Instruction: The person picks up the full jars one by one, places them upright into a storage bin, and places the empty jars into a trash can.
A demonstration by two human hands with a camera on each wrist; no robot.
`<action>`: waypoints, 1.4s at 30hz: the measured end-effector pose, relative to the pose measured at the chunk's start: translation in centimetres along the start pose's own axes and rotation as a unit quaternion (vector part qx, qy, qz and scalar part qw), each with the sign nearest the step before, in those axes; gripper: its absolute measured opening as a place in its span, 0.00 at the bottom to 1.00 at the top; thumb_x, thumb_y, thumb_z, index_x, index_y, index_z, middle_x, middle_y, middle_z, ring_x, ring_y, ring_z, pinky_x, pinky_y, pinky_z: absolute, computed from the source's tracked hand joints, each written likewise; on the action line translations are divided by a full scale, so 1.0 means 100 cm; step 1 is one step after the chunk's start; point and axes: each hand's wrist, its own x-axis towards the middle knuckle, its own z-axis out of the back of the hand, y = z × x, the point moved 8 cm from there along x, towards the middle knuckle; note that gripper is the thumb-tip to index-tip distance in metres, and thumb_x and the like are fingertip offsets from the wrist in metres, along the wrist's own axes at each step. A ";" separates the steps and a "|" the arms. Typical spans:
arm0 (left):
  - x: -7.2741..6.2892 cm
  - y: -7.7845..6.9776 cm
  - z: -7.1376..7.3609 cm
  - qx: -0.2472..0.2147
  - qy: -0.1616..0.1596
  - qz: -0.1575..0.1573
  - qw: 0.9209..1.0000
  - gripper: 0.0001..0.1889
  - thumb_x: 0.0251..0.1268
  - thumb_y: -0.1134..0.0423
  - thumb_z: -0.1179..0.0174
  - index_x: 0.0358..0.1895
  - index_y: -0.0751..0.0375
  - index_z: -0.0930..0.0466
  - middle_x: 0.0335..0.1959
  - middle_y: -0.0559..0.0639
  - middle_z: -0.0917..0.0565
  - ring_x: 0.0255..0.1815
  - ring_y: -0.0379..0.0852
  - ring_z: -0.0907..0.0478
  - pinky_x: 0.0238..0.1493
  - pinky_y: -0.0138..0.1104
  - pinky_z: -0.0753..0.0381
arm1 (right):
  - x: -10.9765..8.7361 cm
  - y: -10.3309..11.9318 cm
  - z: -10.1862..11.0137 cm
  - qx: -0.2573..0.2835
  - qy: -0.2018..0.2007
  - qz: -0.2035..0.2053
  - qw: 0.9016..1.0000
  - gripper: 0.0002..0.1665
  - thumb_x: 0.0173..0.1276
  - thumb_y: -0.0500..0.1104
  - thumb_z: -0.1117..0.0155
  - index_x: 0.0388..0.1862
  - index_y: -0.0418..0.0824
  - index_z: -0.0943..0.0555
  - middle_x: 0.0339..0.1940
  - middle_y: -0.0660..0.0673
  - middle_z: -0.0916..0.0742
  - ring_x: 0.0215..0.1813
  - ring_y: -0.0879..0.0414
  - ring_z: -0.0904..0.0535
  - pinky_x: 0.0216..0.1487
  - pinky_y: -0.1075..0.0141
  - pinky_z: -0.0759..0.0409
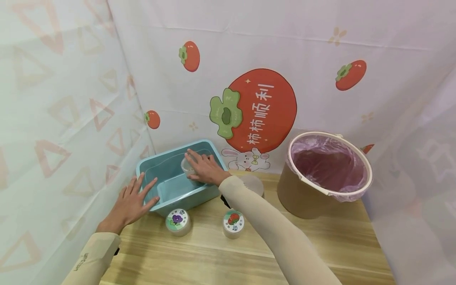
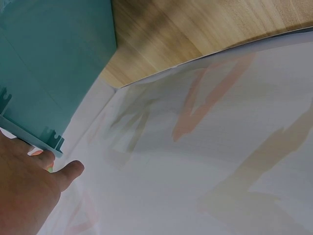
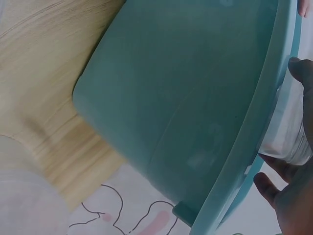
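Note:
A teal plastic bin (image 1: 171, 200) stands against the back wall. My right hand (image 1: 206, 169) reaches into its right part and grips a clear jar (image 1: 187, 165). The right wrist view shows the jar (image 3: 287, 139) at the bin's rim, with fingers and thumb around it. With fingers spread, my left hand (image 1: 130, 204) rests on the bin's left rim. In the left wrist view that hand (image 2: 29, 186) touches the rim of the bin (image 2: 54, 68), its thumb held apart. Some of the jar hides behind the right fingers.
In front of the bin stand a jar with a purple vegetable label (image 1: 177, 222) and a jar with a tomato label (image 1: 233, 224). A clear round container (image 1: 253, 183) is partly behind the right forearm. At right stands a brown trash can (image 1: 303, 202) with a purple liner.

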 end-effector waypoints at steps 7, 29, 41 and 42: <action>-0.001 -0.005 -0.003 -0.006 0.002 -0.002 1.000 0.40 0.83 0.35 0.48 0.90 0.43 0.46 0.91 0.70 0.55 0.89 0.79 0.59 0.79 0.79 0.54 | -0.003 -0.001 -0.006 0.000 0.019 -0.018 1.000 0.50 0.86 0.66 0.45 0.94 0.51 0.52 0.95 0.45 0.48 0.75 0.40 0.23 0.68 0.44 0.22; -0.003 -0.001 -0.007 0.001 0.000 -0.007 1.000 0.40 0.83 0.35 0.47 0.90 0.42 0.46 0.91 0.70 0.55 0.89 0.79 0.58 0.78 0.79 0.52 | -0.018 0.002 -0.017 0.013 0.055 -0.032 0.998 0.50 0.87 0.70 0.55 0.94 0.50 0.55 0.94 0.44 0.47 0.90 0.43 0.42 0.87 0.44 0.37; 0.000 -0.002 0.003 0.019 -0.019 -0.017 0.999 0.40 0.83 0.36 0.46 0.90 0.43 0.45 0.90 0.71 0.51 0.88 0.78 0.54 0.77 0.79 0.50 | -0.024 0.006 -0.010 0.021 0.051 -0.013 0.998 0.50 0.86 0.73 0.57 0.94 0.50 0.53 0.94 0.45 0.44 0.92 0.40 0.46 0.92 0.43 0.52; -0.001 -0.003 0.004 0.020 -0.021 -0.017 0.999 0.40 0.83 0.36 0.46 0.90 0.43 0.45 0.89 0.72 0.51 0.87 0.79 0.53 0.77 0.78 0.50 | -0.024 0.006 -0.009 0.021 0.051 -0.013 0.998 0.49 0.86 0.72 0.57 0.94 0.51 0.53 0.94 0.45 0.45 0.92 0.40 0.47 0.92 0.43 0.53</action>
